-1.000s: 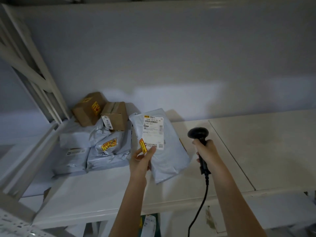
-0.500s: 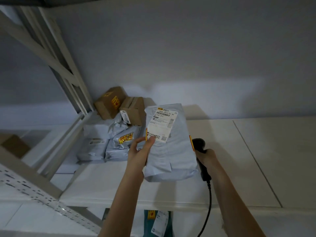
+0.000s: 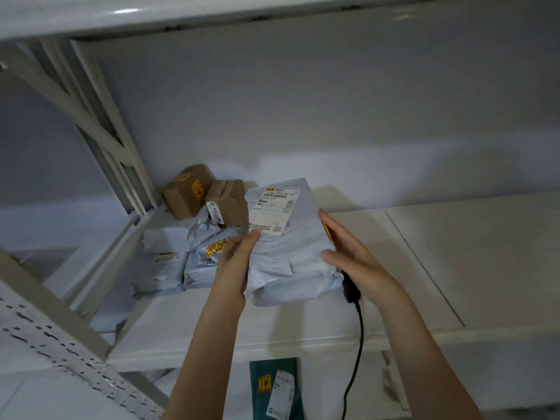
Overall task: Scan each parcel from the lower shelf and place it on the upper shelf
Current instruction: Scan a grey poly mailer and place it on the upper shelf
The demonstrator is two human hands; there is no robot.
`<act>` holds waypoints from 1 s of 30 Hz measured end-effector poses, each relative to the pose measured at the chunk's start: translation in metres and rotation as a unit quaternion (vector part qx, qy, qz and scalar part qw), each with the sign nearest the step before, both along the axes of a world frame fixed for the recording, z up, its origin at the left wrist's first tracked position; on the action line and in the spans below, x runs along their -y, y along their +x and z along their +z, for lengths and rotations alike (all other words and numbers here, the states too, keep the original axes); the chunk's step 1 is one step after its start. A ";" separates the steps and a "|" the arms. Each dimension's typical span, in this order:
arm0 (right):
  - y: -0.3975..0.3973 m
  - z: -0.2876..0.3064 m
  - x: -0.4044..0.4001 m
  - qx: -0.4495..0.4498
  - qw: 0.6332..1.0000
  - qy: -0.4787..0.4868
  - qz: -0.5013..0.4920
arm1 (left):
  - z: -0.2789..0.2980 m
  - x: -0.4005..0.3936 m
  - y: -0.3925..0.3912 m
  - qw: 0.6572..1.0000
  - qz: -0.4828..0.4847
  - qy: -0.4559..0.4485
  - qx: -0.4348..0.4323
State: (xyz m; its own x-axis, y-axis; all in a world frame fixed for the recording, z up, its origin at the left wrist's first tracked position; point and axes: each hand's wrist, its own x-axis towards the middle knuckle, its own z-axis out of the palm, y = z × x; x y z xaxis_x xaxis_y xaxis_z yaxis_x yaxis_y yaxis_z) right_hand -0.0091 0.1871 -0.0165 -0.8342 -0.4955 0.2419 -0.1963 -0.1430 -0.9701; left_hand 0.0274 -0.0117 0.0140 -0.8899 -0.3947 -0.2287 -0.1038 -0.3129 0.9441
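Both hands' fingers are grasping pale grey poly-mailer parcel w/ white label [image 3: 288,247] over upper white shelf [image 3: 454,268]: left hand [image 3: 235,262], right hand [image 3: 351,256] also pinning black corded scanner [image 3: 350,287]; approx. 6 parcels [image 3: 188,237] stacked there, dark green parcel [image 3: 275,389] waiting below

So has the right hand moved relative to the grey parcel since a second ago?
Yes. The right hand, previously apart from the grey parcel, now rests against its right side, beside the parcel pile.

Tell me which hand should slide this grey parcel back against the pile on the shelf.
Left. The left hand holds the grey parcel on the pile's side and carries nothing else. The right hand presses the other side while also keeping the scanner.
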 end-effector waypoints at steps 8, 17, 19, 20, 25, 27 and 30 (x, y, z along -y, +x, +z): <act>0.094 0.039 0.034 -0.029 0.989 -0.020 -0.143 | 0.016 0.030 0.087 0.958 -0.232 -0.108 -0.131; 0.183 0.087 0.038 -0.116 0.978 0.014 -0.174 | 0.056 0.021 0.156 0.937 -0.183 -0.195 -0.224; 0.198 0.099 0.036 -0.128 0.978 0.029 -0.165 | 0.067 0.021 0.170 0.935 -0.173 -0.202 -0.233; 0.205 0.104 0.035 -0.137 0.976 0.033 -0.166 | 0.073 0.021 0.177 0.933 -0.172 -0.209 -0.236; 0.238 0.133 0.030 -0.182 0.967 0.025 -0.174 | 0.101 0.018 0.213 0.926 -0.155 -0.218 -0.265; 0.249 0.146 0.029 -0.196 0.967 0.013 -0.164 | 0.113 0.015 0.228 0.926 -0.142 -0.220 -0.273; 0.263 0.163 0.029 -0.218 0.964 -0.010 -0.152 | 0.133 0.013 0.249 0.917 -0.124 -0.244 -0.290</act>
State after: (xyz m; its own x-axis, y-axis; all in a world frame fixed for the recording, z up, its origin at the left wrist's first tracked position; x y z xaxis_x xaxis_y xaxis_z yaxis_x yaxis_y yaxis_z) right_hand 0.2544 0.1581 0.1468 -0.7570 -0.2364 0.6091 -0.6203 -0.0327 -0.7837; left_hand 0.2760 -0.0247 0.1473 -0.8825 -0.0933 0.4610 0.4487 0.1269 0.8846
